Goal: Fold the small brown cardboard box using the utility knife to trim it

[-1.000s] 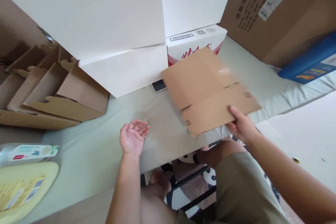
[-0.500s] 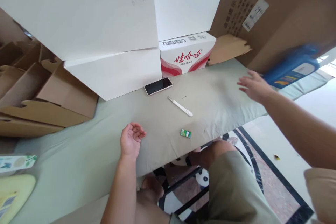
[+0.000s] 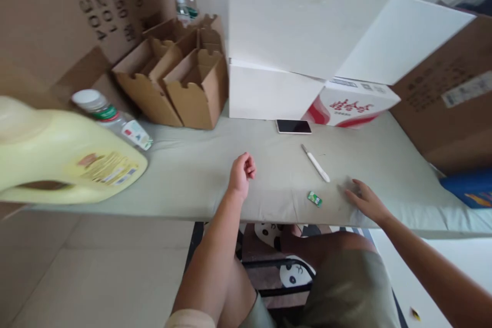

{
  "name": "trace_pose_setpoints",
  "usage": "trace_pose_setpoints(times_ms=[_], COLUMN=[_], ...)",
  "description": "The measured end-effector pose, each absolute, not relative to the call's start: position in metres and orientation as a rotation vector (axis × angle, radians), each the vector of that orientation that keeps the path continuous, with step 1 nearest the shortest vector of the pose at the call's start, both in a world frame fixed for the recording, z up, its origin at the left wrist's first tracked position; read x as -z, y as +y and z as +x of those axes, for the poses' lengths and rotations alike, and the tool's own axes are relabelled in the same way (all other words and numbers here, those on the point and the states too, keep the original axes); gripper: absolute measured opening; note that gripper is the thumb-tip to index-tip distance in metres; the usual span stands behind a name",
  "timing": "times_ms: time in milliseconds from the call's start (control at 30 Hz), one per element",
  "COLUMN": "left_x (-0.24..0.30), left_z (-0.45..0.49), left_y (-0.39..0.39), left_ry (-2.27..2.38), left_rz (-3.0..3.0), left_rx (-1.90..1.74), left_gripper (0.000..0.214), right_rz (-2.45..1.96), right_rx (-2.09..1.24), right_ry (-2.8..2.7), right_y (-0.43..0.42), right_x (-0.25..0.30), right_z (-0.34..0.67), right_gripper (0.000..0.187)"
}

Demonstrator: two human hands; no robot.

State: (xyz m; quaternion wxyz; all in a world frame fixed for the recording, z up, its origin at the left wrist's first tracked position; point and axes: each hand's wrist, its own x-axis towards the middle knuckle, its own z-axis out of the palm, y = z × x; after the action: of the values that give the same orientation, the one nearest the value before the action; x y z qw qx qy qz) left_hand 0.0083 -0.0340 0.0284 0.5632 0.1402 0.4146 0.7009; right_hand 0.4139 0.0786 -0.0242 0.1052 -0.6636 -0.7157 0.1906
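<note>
My left hand (image 3: 242,174) is above the cloth-covered surface (image 3: 184,164) with its fingers curled in, and I see nothing in it. To the right, my right hand (image 3: 365,200) reaches over the cloth, thumb and fingers apart, holding nothing. Nearest to it are a small green packet (image 3: 314,199) and a slim white tool with a grey metal tip (image 3: 315,164), like a craft knife. Both lie on the cloth between my hands. A phone (image 3: 294,126) with a dark screen rests farther back against a white box (image 3: 269,89).
A big pale yellow jug (image 3: 77,159) and a clear bottle with a green band (image 3: 115,118) lie at the left. Behind them stand open cardboard holders (image 3: 196,87). A red-and-white carton (image 3: 349,105) sits at the back. A blue container (image 3: 469,189) lies at the right edge.
My view has swung left, bringing the yellow jug and bottles into sight. My right hand has come away from the blue container toward the green packet. My left hand's fingers are more curled.
</note>
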Motion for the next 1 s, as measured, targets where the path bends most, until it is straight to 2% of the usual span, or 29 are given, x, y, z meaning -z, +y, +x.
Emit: trace_pose_setpoints(times_ms=[133,333,400,433,533,567,667,733,800,933,1000], left_x=[-0.032,-0.036,-0.037,-0.037,-0.036,-0.035,-0.033,-0.032,-0.031,-0.028,-0.027], left_z=[-0.007,-0.020,-0.021,-0.022,-0.023,-0.024,-0.027,-0.030,-0.032,-0.031,-0.032], left_y=[-0.045,-0.051,-0.050,-0.049,-0.044,-0.042,-0.036,-0.033,-0.032,-0.029,-0.029], left_ry=[0.893,0.726,0.644,0.611,0.556,0.553,0.577,0.599,0.619,0.702,0.867], left_rz=[0.335,0.182,0.160,0.152,0.118,0.101,0.044,0.021,0.021,0.060,0.059], left_rx=[-1.726,-1.814,-1.803,-1.799,-1.803,-1.806,-1.799,-1.798,-1.808,-1.831,-1.934], left_gripper=[0.040,0.037,0.038,0.038,0.037,0.037,0.036,0.036,0.037,0.039,0.041], right_rz=[-1.963,-1.972,-1.919,-1.857,-1.475,-1.331,-0.897,-0.692,-0.587,-0.498,-0.456], right_rx=[-0.452,-0.315,-0.337,-0.372,-0.582,-0.609,-0.730,-0.762,-0.716,-0.526,-0.442], right_ry=[-2.334,-2.585,-2.621,-2.636,-2.629,-2.630,-2.552,-2.540,-2.546,-2.609,-2.617], right_y=[0.102,0.117,0.119,0.118,0.112,0.110,0.110,0.122,0.141,0.173,0.172], right_x=[0.010,-0.010,-0.017,-0.022,-0.045,-0.056,-0.088,-0.104,-0.112,-0.111,-0.114], right_z=[0.340,0.275,0.254,0.239,0.168,0.138,0.041,-0.017,-0.061,-0.093,-0.077], right_gripper=[0.064,0.014,0.003,0.006,0.033,0.036,0.017,0.033,0.040,0.013,0.034])
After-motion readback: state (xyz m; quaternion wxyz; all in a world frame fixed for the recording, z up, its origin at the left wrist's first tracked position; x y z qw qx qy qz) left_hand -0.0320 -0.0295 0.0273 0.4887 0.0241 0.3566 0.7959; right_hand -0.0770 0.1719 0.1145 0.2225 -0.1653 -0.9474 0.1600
